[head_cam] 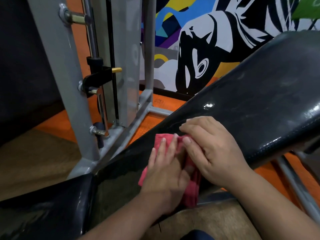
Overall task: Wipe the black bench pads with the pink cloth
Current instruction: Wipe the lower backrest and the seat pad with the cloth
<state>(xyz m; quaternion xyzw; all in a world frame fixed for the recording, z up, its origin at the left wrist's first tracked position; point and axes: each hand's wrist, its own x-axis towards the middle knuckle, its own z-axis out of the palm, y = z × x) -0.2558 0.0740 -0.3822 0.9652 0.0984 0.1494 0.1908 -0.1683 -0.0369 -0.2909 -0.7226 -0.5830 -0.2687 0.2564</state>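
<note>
Black bench pads: the long inclined back pad runs lower left to upper right, the seat pad sits at lower left. Pink cloth lies on the back pad's lower end, near the gap between the 2 pads. Left hand presses flat on cloth, fingers straight. Right hand rests on cloth edge and pad, fingers relaxed, no clamped grip. Judged early: upper pad looks streaky, seat pad untouched. Grey machine frame stands close left; mural wall behind.
</note>
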